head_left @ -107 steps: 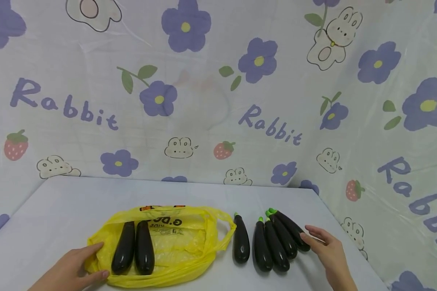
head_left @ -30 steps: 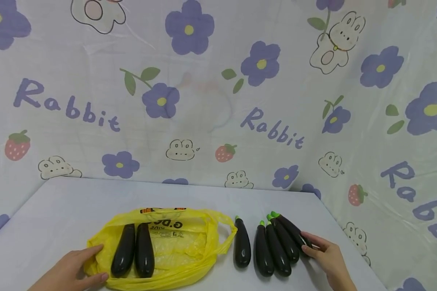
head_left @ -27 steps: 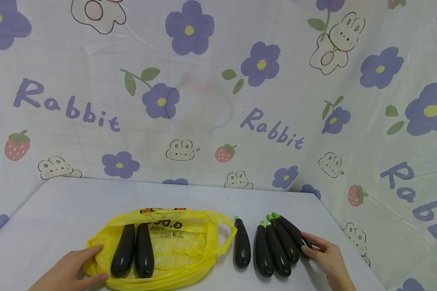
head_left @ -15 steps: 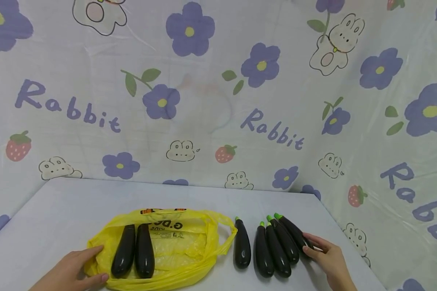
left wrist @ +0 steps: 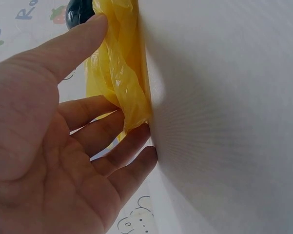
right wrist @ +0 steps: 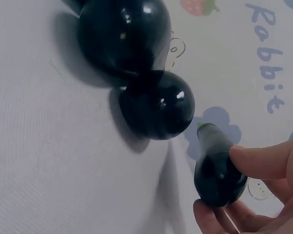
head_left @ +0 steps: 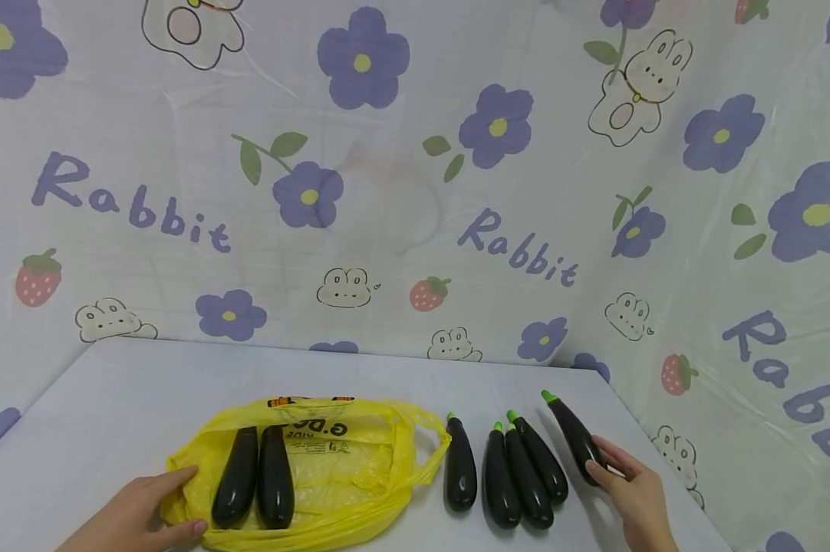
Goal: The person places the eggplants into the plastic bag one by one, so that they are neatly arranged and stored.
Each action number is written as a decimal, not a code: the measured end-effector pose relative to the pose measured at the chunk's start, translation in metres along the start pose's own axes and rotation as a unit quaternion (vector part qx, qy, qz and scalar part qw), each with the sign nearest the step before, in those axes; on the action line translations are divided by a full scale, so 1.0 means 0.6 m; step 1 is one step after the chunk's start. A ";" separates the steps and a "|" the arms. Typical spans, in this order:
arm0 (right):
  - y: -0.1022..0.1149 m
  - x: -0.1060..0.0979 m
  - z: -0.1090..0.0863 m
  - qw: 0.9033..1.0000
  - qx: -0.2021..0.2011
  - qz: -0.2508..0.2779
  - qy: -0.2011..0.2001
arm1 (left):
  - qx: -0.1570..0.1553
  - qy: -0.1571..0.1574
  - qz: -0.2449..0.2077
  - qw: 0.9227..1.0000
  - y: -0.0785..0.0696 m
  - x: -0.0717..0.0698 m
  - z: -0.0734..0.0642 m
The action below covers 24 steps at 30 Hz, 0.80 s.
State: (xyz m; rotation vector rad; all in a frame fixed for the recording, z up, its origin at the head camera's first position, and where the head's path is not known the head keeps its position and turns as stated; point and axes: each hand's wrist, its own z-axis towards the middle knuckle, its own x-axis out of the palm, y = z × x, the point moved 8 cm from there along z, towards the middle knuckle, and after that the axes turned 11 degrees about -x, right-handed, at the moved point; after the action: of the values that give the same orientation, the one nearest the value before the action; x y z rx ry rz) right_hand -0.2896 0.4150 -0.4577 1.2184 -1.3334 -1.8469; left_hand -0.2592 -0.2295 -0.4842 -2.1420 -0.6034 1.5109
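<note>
My right hand (head_left: pixel 636 491) grips a dark, glossy eggplant (head_left: pixel 575 437) near its thick end. Its green stem points away and to the left. In the right wrist view, thumb and fingers lie on opposite sides of the held eggplant (right wrist: pixel 219 168), which stands apart from the others. At the left end of an unfolded yellow plastic bag (head_left: pixel 339 521), my left hand (head_left: pixel 135 510) touches the bag with thumb and fingers spread. In the left wrist view, the fingers reach behind the crumpled plastic (left wrist: pixel 119 73). Two eggplants (head_left: pixel 275 483) lie side by side in the bag's mouth.
Three eggplants (head_left: pixel 525 475) lie close together between the bag and my right hand. Another eggplant (head_left: pixel 460 468) lies by itself beside the bag's handle loop (head_left: pixel 432 452). The white table (head_left: pixel 180 368) ends at a patterned curtain (head_left: pixel 387 230) behind and at the right.
My right hand has taken hold of the rightmost eggplant and moved it right, away from the group. The left hand, bag and other eggplants stay much the same.
</note>
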 end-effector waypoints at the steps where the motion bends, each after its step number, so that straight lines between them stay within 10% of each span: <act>1: 0.003 -0.002 -0.001 1.000 0.000 0.003 -0.008 | 0.000 0.001 -0.001 1.000 0.000 0.000 0.000; 24: 0.056 0.008 -0.035 0.997 0.003 0.073 -0.016 | -0.012 0.003 -0.003 1.000 -0.001 0.001 -0.001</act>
State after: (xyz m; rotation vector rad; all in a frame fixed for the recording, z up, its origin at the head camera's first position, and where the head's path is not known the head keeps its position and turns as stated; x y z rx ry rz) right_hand -0.2755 0.3899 -0.4301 1.0689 -1.4068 -1.7673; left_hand -0.2586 -0.2287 -0.4843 -2.1610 -0.6276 1.5009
